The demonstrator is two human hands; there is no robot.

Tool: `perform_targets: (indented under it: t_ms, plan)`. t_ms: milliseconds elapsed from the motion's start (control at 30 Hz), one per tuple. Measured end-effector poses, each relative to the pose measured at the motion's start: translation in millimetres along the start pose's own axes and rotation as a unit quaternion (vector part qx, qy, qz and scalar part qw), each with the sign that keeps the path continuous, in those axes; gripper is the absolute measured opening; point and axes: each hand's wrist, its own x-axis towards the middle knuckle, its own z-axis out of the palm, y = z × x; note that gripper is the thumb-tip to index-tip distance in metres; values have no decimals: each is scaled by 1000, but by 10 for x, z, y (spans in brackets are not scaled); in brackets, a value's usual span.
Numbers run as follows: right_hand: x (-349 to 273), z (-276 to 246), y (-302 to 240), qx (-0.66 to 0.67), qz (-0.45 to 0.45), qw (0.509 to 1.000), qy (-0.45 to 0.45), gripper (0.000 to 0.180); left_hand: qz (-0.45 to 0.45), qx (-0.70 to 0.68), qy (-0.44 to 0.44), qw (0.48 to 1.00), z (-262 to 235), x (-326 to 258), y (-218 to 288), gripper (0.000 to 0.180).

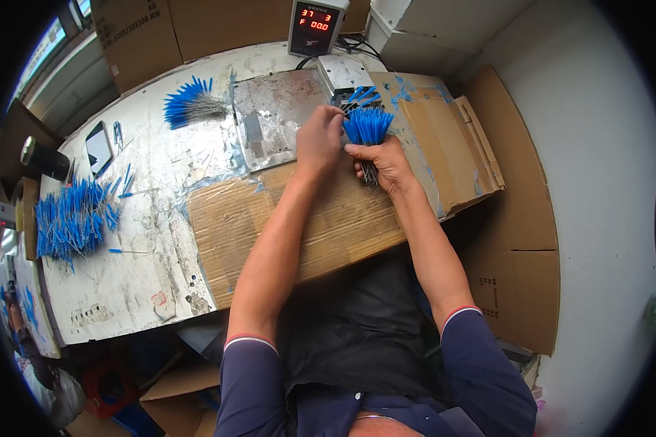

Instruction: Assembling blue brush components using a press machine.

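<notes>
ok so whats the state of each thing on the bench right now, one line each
right hand: closed around a bunch of blue-tipped pins, held upright
bunch of blue-tipped pins: gripped, blue ends up
left hand: fingers at the bunch's top edge
small metal machine: a few blue pieces lying at its front
display box: on, red digits lit
fan of pins: lying loose on the bench
big pile of pins: lying loose at bench's left
phone: flat, screen dark

The right hand (383, 162) wraps the lower stems of the blue-tipped bundle (367, 127), hiding them. The left hand (318, 138) covers the near edge of the small metal machine (345, 74). At the top of the frame, the display box (315, 25) is cut off. At the far left edge, blue pieces (28, 306) blur into the dark rim.
</notes>
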Motion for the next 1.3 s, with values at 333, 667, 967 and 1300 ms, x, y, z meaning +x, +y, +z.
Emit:
perform_targets:
  t_ms: [333,667,967,1300]
  plan:
    - [-30,-62,122,111,-8,993,31,18,35,31,23,999,38,2,-88,11]
    - [236,2,191,49,-116,974,186,12,-31,45,156,986,-34,48,-26,14]
    - [254,75,228,51,-120,966,223,9,5,141,189,972,-22,35,-51,15]
    - [188,-60,149,84,-71,983,144,13,139,255,110,950,11,-6,-85,8]
